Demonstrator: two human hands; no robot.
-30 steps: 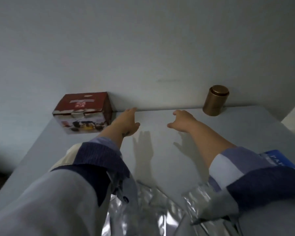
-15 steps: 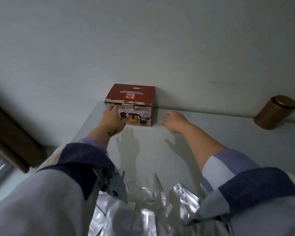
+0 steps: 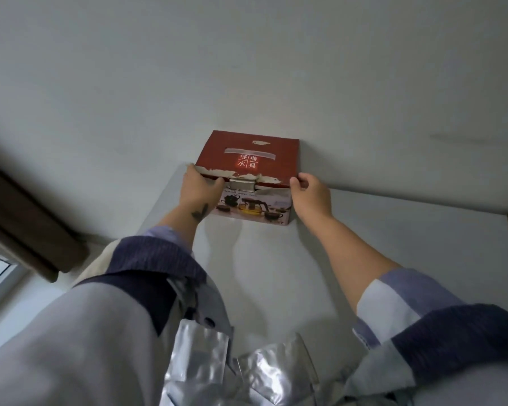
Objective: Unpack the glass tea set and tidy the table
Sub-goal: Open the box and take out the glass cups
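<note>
Red cardboard tea-set box (image 3: 248,159) at counter's (image 3: 364,244) 12 o'clock edge; left grip (image 3: 198,187), right grip (image 3: 310,194) clamping its sides.

Box (image 3: 248,159): red, on the worktop (image 3: 393,238) against the wall
Left hand (image 3: 198,186): gripping its left edge
Right hand (image 3: 310,191): gripping its right edge

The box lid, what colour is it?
Dark red, with pale torn patches along its front edge, on the box; head view.
</note>
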